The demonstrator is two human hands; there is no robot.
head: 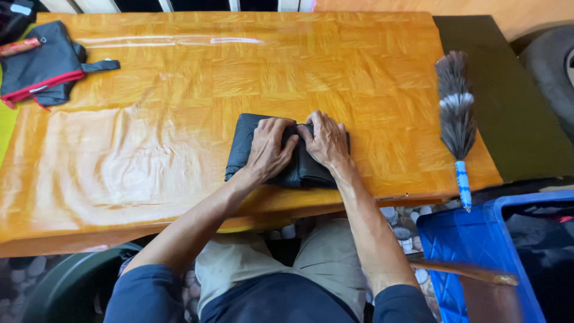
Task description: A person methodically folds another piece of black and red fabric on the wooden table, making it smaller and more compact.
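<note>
pressing folded dark cloth (251,143) flat on wooden table (179,119); left hand (269,146), right hand (326,140) spread, palms down; cloth long axis left-right

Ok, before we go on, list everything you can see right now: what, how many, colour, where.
folded cloth: one, black, near table edge, under both hands
table: one, glossy orange wood parquet, fills the view
dark garment: one, black with red trim, table's far left corner
feather duster: one, grey and white with blue handle, right table edge, handle overhanging
crate: one, blue, on the floor at lower right
mat: one, dark green, right of table
left hand: one, flat on the cloth, pressing
right hand: one, flat on the cloth, beside the left
</note>
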